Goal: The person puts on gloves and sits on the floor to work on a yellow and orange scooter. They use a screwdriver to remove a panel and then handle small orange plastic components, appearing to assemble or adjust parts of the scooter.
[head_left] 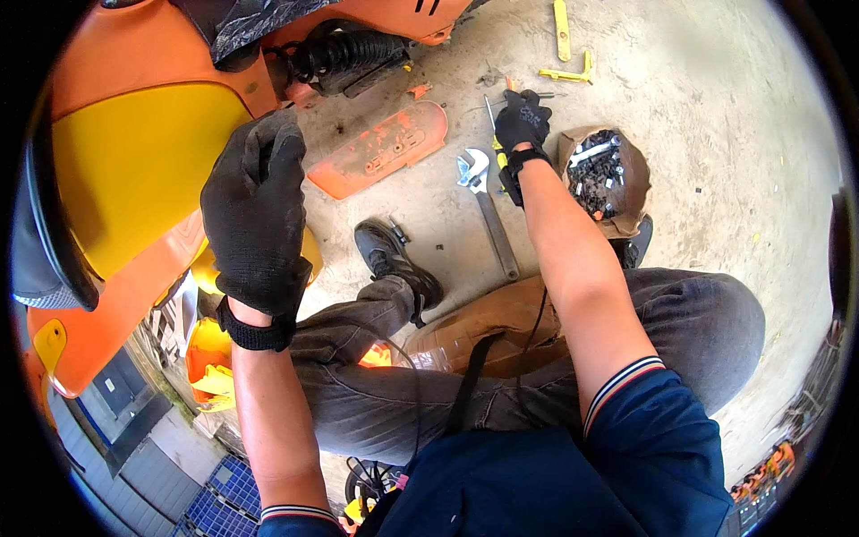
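My left hand (255, 210), in a black glove, is raised in front of the yellow panel (148, 170) of an orange machine. Its fingers are curled in, and whatever they hold, if anything, is hidden. Farther off, my right hand (523, 123), gloved the same way, reaches down to the concrete floor with its fingers bent together. A thin dark rod (555, 95) pokes out beside those fingers; what they grip is not clear. Close by the right wrist lies a screwdriver (498, 150) with a yellow handle. An adjustable wrench (490, 215) rests on the floor between my arms.
Right of my right forearm stands a brown bag (637, 179) of small dark hardware with a wrench (594, 151) on top. A dusty orange cover (383, 150) lies near the machine's black shock absorber (344, 55). Yellow pieces (562, 31) lie farther away. Brown cardboard (488, 329) sits between my legs.
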`<state>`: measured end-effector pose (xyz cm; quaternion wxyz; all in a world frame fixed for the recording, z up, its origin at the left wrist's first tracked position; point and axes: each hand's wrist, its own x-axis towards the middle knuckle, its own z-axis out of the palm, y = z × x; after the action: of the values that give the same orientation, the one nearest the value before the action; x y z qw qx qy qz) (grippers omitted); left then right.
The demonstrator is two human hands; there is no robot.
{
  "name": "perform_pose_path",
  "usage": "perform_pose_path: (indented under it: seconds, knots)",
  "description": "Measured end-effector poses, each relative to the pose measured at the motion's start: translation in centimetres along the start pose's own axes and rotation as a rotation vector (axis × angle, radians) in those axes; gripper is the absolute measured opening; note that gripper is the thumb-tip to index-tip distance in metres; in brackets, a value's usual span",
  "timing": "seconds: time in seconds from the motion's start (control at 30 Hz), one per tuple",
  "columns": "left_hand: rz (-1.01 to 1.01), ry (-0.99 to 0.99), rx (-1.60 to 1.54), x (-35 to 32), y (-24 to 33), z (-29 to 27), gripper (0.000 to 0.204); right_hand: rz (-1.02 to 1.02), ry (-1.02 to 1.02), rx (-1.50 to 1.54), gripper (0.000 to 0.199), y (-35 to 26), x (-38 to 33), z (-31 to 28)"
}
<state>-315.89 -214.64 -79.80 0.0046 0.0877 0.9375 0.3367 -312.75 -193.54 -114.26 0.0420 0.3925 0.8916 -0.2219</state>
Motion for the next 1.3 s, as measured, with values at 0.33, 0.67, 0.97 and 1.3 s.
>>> perform_pose_path:
  seconds: [0.33, 0.67, 0.97, 1.3]
  knots:
    - [-0.023, -0.055, -0.047, -0.1, 0.4, -0.1, 0.017, -0.12, 0.13, -0.098, 0.016, 1.1, 0.3, 1.7]
    - [0.135, -0.057, -0.002, 0.1, -0.5, -0.1, 0.016, 0.128, -0.322, 1.637, 0.023, -0.3, -1.1, 0.0]
    - [0.127, -0.115, -0.034, -0.1, -1.1, 0.2, 0.016, -0.103, -0.898, 1.909, 0.032, -5.1, -3.2, -6.2]
    - [0.117, -0.15, 0.018, -0.1, -0.7, 0.2, 0.019, -0.261, -0.822, 1.689, 0.032, -7.1, -4.2, -9.3]
